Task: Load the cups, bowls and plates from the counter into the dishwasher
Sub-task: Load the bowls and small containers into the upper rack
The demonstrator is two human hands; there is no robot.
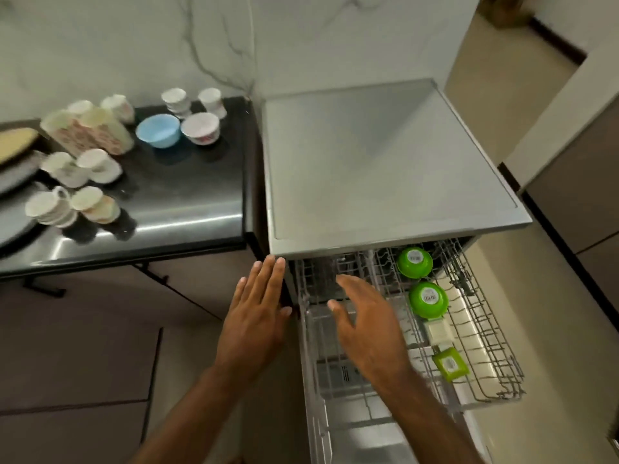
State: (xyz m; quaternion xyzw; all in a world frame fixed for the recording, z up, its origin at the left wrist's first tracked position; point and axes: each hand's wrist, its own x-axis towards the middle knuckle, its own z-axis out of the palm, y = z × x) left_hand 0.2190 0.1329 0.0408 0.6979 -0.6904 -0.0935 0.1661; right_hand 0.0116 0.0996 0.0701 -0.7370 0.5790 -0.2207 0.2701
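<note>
The dishwasher stands open with its upper wire rack pulled out. Two green bowls lie upside down in the rack, with a white box and a green box below them. On the black counter sit a blue bowl, a white patterned bowl, several white cups and grey plates at the left edge. My left hand hovers flat by the dishwasher's front left corner. My right hand is spread over the rack, holding nothing.
A marbled wall rises behind the counter. Brown cabinet fronts fill the space below the counter. A beige floor and a dark-edged cabinet lie right of the dishwasher. The lower rack shows beneath the upper one.
</note>
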